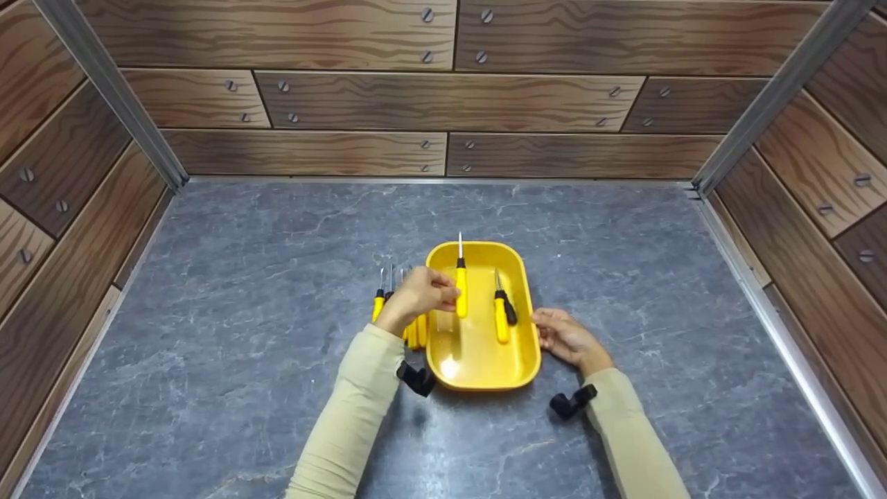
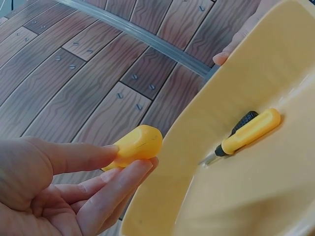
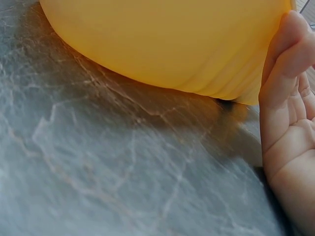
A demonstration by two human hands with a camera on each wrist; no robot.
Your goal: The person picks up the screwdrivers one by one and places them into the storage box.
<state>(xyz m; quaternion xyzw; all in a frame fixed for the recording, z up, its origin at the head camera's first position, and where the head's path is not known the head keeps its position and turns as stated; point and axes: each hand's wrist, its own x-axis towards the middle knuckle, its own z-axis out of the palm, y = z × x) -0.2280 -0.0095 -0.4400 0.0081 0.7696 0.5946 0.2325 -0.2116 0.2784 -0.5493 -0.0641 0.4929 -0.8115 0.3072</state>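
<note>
My left hand (image 1: 423, 292) pinches a screwdriver (image 1: 461, 287) by its yellow handle, above the left side of a yellow tray (image 1: 478, 367). Its metal shaft points away from me. In the left wrist view only the handle end (image 2: 142, 142) shows between thumb and fingers. Inside the tray lie a yellow-handled screwdriver (image 1: 501, 319) and a black-handled tool (image 1: 511, 312), partly behind it. Outside the tray's right wall, my right hand (image 1: 567, 338) touches it near the rim with its fingertips. The right wrist view shows these fingers (image 3: 280, 64) against the outer wall.
Several more screwdrivers (image 1: 378, 303) with yellow handles lie left of the tray, partly hidden by my left hand and sleeve. All stand on a grey marbled table (image 1: 242, 312). Wood-patterned panels (image 1: 443, 100) enclose the back and both sides, with metal rails (image 1: 776, 97) at the corners.
</note>
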